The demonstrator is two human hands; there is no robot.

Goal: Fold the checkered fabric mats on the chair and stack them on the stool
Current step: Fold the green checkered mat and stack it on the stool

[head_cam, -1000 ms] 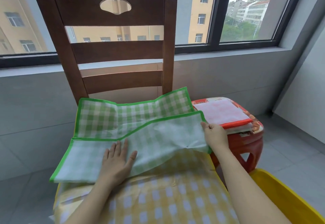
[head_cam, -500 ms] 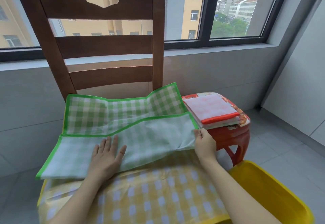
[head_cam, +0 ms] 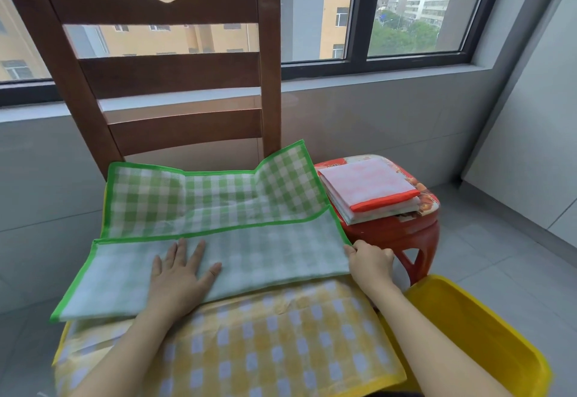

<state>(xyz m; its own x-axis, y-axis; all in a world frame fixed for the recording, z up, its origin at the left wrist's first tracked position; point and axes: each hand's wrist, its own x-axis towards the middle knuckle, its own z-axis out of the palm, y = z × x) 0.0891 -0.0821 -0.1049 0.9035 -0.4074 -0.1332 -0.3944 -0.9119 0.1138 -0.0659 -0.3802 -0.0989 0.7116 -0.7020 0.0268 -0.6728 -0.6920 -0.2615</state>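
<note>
The left hand (head_cam: 179, 275) still presses spread and flat on the half-folded green mat (head_cam: 218, 234); the right hand (head_cam: 370, 261) keeps pinching its right edge, now drawn flatter, beside the stool (head_cam: 402, 228).

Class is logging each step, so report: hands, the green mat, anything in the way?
Left hand flat on green mat. Right hand pinching its right edge. Mat half folded on chair. Stool holds folded stack; nothing blocking.

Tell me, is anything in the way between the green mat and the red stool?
Nothing visible blocks the way. The green checkered mat lies on the chair right beside the red stool. The stool already holds a stack of folded mats, so this one would go on top.
</note>
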